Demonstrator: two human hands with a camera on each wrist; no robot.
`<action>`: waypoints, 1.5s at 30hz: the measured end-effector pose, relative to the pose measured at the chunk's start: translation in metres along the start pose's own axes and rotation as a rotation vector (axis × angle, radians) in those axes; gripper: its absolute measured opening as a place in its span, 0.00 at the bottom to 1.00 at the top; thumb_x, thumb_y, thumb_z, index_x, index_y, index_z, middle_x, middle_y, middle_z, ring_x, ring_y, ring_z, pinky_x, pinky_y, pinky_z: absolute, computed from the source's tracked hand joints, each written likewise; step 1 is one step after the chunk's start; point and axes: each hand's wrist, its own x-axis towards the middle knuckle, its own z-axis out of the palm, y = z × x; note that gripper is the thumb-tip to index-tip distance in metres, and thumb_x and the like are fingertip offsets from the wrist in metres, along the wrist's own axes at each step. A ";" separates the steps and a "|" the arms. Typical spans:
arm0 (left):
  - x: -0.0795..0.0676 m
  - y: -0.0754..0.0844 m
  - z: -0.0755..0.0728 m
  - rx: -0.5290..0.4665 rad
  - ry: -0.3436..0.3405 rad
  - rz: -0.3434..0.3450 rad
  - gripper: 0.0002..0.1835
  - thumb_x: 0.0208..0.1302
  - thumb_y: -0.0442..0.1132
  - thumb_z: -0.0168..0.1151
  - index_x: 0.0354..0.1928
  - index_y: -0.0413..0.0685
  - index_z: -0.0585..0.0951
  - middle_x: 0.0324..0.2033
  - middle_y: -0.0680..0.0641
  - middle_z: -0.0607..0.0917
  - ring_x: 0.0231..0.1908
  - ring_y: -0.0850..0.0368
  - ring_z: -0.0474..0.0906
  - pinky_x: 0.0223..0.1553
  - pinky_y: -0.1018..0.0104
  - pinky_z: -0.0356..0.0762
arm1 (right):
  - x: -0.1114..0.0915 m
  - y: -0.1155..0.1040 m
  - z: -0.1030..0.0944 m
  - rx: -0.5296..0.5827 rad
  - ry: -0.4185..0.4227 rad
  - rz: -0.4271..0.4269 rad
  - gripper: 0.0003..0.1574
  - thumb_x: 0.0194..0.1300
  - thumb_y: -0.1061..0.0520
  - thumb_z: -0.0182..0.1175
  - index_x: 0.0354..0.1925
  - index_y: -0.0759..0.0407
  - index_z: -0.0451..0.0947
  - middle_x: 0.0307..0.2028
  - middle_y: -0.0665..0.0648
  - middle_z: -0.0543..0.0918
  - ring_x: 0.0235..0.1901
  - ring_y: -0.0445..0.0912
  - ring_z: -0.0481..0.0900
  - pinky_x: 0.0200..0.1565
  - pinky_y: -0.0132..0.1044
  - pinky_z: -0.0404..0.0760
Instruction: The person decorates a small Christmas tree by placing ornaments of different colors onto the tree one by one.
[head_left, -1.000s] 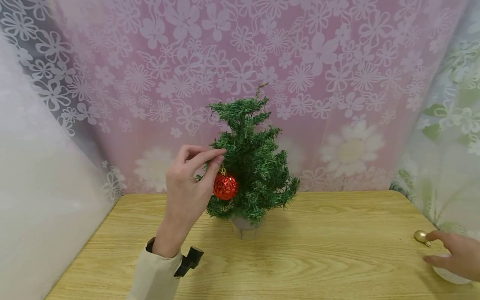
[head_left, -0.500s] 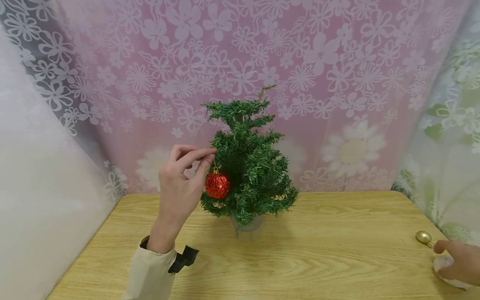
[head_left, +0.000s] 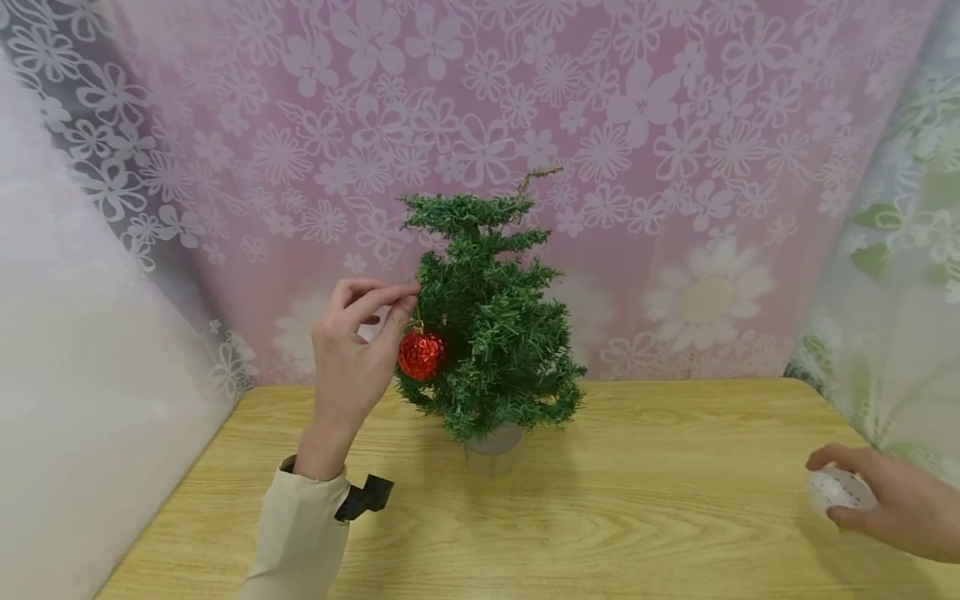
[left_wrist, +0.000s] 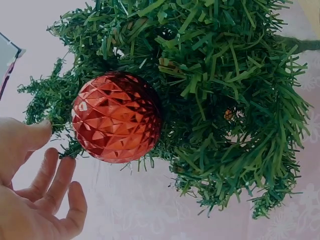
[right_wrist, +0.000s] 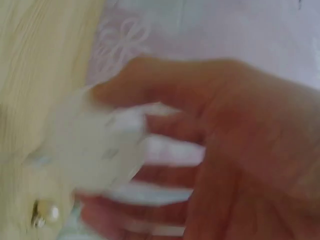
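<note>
A small artificial Christmas tree [head_left: 498, 342] stands on the table. My left hand [head_left: 356, 346] reaches its left side, thumb and fingertips pinching a branch tip where a red faceted ball ornament [head_left: 422, 356] hangs close below. In the left wrist view the red ball ornament [left_wrist: 117, 117] overlaps the branches, beside the fingers [left_wrist: 62, 177]. At the right, my right hand [head_left: 892, 500] grips a white speckled ball ornament [head_left: 836, 490] between thumb and fingers. The right wrist view shows this white ball [right_wrist: 97, 142] blurred, in the curved fingers.
A small gold ball ornament [right_wrist: 48, 212] lies on the wooden table, hidden in the head view. The tree's pale pot [head_left: 492, 452] stands mid-table. Pink flowered curtain [head_left: 637, 100] closes off the back, with light cloth [head_left: 90, 350] at the left side.
My left hand and the red ball ornament moved left and slightly up, the branches shifting and the treetop turning right. My right hand took hold of the white ball ornament and carried it left.
</note>
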 end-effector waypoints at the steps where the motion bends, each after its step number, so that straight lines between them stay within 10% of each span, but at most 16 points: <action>1: 0.000 0.000 0.000 -0.005 0.002 -0.002 0.09 0.69 0.36 0.67 0.47 0.46 0.91 0.44 0.42 0.82 0.44 0.49 0.78 0.44 0.63 0.73 | 0.001 -0.007 -0.001 0.018 0.059 -0.024 0.29 0.55 0.58 0.76 0.53 0.63 0.77 0.48 0.64 0.84 0.35 0.43 0.83 0.32 0.39 0.81; 9: 0.002 0.003 0.004 -0.053 0.025 -0.007 0.09 0.71 0.39 0.66 0.48 0.47 0.90 0.45 0.43 0.82 0.49 0.47 0.79 0.53 0.62 0.72 | 0.003 -0.067 -0.012 0.151 0.471 -0.201 0.40 0.48 0.65 0.80 0.58 0.47 0.78 0.53 0.25 0.72 0.37 0.21 0.71 0.26 0.25 0.77; 13: 0.000 0.003 0.004 -0.065 0.031 -0.001 0.09 0.71 0.38 0.66 0.48 0.47 0.90 0.45 0.43 0.82 0.48 0.49 0.79 0.53 0.61 0.72 | 0.003 -0.098 -0.022 0.210 0.571 -0.311 0.48 0.41 0.72 0.80 0.61 0.49 0.78 0.57 0.29 0.74 0.46 0.20 0.74 0.34 0.18 0.78; 24: -0.014 0.006 0.006 -0.094 0.140 0.110 0.10 0.67 0.30 0.66 0.48 0.43 0.89 0.43 0.39 0.82 0.48 0.48 0.78 0.55 0.63 0.73 | 0.010 -0.146 -0.027 0.382 0.648 -0.550 0.55 0.30 0.82 0.76 0.62 0.66 0.77 0.60 0.46 0.81 0.54 0.29 0.78 0.43 0.19 0.80; 28: -0.025 0.017 0.012 -0.100 0.149 0.234 0.08 0.67 0.31 0.66 0.45 0.41 0.89 0.41 0.38 0.82 0.44 0.46 0.79 0.48 0.65 0.76 | 0.015 -0.154 -0.027 0.466 0.687 -0.619 0.42 0.44 0.71 0.80 0.59 0.72 0.77 0.60 0.52 0.82 0.53 0.33 0.80 0.44 0.19 0.80; 35: -0.052 0.040 0.033 -0.071 0.045 0.486 0.11 0.75 0.41 0.59 0.43 0.44 0.89 0.39 0.43 0.83 0.40 0.50 0.78 0.44 0.61 0.74 | 0.022 -0.169 -0.027 0.575 0.725 -0.742 0.37 0.66 0.48 0.68 0.57 0.80 0.75 0.61 0.56 0.81 0.54 0.36 0.82 0.47 0.19 0.81; 45: -0.091 0.051 0.061 0.038 -0.114 0.596 0.08 0.73 0.41 0.60 0.43 0.57 0.88 0.40 0.54 0.84 0.42 0.58 0.80 0.48 0.62 0.75 | 0.022 -0.183 -0.024 0.803 0.630 -0.824 0.35 0.56 0.70 0.74 0.58 0.83 0.71 0.64 0.63 0.78 0.59 0.42 0.81 0.50 0.23 0.82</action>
